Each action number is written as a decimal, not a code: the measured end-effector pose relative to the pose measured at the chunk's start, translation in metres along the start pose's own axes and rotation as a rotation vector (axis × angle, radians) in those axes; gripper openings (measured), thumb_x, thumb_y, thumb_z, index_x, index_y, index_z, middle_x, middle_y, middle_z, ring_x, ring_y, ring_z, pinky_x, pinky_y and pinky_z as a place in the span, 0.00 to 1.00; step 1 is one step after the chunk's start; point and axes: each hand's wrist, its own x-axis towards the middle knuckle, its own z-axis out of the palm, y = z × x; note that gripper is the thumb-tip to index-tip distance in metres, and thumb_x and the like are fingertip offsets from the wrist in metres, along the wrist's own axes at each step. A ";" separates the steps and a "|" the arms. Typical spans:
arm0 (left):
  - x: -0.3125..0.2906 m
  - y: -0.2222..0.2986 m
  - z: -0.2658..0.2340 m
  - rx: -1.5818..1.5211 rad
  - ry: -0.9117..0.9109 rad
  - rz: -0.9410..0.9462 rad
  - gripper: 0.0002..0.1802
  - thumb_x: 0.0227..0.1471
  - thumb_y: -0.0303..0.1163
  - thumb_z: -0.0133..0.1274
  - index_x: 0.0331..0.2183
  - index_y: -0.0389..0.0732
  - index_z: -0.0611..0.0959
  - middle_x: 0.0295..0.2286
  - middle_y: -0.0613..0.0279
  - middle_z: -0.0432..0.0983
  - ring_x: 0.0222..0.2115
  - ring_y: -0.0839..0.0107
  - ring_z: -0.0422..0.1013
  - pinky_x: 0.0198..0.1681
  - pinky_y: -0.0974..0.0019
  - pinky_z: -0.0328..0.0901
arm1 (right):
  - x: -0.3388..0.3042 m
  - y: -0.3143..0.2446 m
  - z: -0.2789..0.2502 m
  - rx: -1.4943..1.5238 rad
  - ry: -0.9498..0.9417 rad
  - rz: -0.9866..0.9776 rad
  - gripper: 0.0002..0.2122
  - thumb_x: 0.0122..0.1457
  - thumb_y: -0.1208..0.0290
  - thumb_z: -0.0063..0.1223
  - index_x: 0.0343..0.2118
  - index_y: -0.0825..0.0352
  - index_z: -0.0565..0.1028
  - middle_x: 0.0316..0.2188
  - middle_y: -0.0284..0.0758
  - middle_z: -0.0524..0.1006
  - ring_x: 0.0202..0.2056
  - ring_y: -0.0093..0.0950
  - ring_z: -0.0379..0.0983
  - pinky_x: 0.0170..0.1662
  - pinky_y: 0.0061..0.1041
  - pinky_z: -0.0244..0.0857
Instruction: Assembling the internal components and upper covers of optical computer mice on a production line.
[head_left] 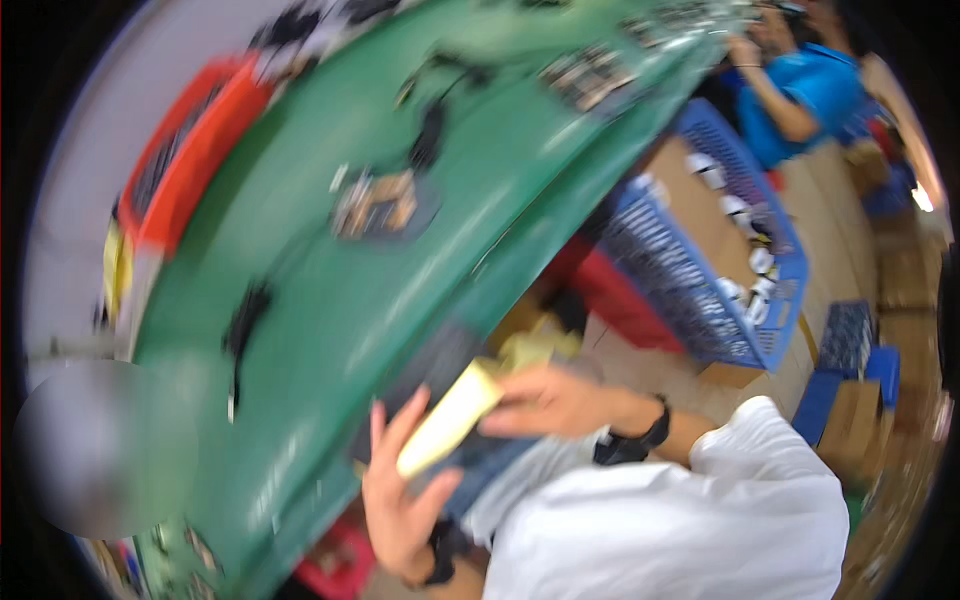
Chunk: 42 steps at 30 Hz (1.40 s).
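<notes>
A pale yellow, flat-sided block (pixel 452 418), perhaps a pad or a stack of slips, is tilted in front of me, between my hands. My right hand (pixel 560 400) has its fingers closed on the upper right end of it. Close to its lower left end, my left hand (pixel 400 490) is open, thumb and fingers spread. Blur hides whether the left palm touches it. Behind the block lies a dark grey mat or pad (pixel 440 355) at the table's edge. Another crumpled yellow thing (pixel 540 345) shows just beyond my right hand.
A green-covered table (pixel 330 330) carries black cables (pixel 245 320) and a small circuit-board-like assembly (pixel 380 205). Beyond its far edge is a red bin (pixel 190 150). A blue plastic basket (pixel 700 260) with white rolls stands at right. A person in blue (pixel 800 100) works farther off.
</notes>
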 end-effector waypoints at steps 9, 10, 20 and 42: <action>0.006 0.003 0.012 -0.057 0.107 -0.020 0.21 0.48 0.28 0.65 0.46 0.34 0.86 0.53 0.49 0.78 0.57 0.53 0.73 0.71 0.39 0.43 | -0.001 0.006 -0.014 0.121 0.032 0.104 0.18 0.69 0.74 0.54 0.60 0.71 0.72 0.48 0.27 0.78 0.46 0.12 0.69 0.47 0.18 0.66; 0.007 0.006 0.013 -0.048 0.098 -0.045 0.21 0.49 0.29 0.64 0.46 0.34 0.86 0.52 0.49 0.79 0.56 0.52 0.74 0.71 0.38 0.43 | 0.000 0.002 -0.007 0.150 0.033 0.053 0.18 0.69 0.73 0.55 0.60 0.70 0.73 0.50 0.28 0.78 0.49 0.15 0.70 0.52 0.21 0.67; -0.018 -0.003 0.011 0.222 0.023 -0.089 0.18 0.52 0.31 0.61 0.45 0.35 0.84 0.46 0.49 0.80 0.64 0.29 0.56 0.67 0.38 0.50 | 0.009 0.014 0.012 0.246 0.025 0.035 0.11 0.69 0.73 0.56 0.51 0.69 0.72 0.38 0.25 0.76 0.41 0.11 0.69 0.40 0.14 0.63; -0.006 -0.010 -0.015 0.096 -0.148 0.082 0.37 0.46 0.31 0.64 0.59 0.35 0.75 0.62 0.38 0.65 0.63 0.41 0.62 0.71 0.33 0.40 | 0.021 0.004 0.024 0.449 0.153 0.020 0.13 0.67 0.77 0.56 0.52 0.71 0.72 0.44 0.32 0.80 0.44 0.15 0.74 0.48 0.18 0.68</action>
